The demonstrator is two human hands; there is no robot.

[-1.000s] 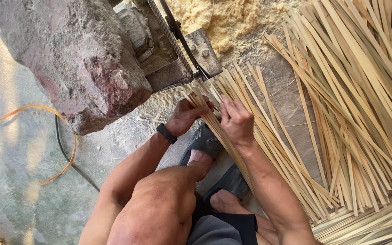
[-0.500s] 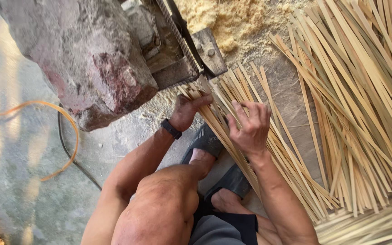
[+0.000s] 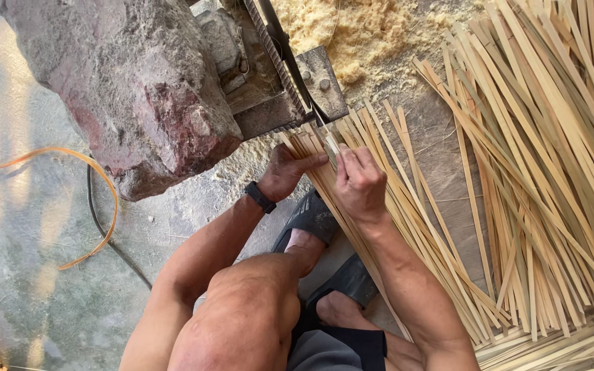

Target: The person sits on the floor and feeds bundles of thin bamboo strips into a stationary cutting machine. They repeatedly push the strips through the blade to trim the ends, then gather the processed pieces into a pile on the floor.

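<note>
Left hand (image 3: 289,172) and right hand (image 3: 360,180) pinch one bamboo strip (image 3: 329,145) at the blade (image 3: 290,65); a large strip pile (image 3: 551,172) lies alongside.

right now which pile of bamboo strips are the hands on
The narrow bundle of strips running to the metal machine; left hand and right hand grip it. The big fanned pile lies untouched.

pale bamboo strips (image 3: 352,199), thin, bundled, lying slantwise, tips at blade
</note>
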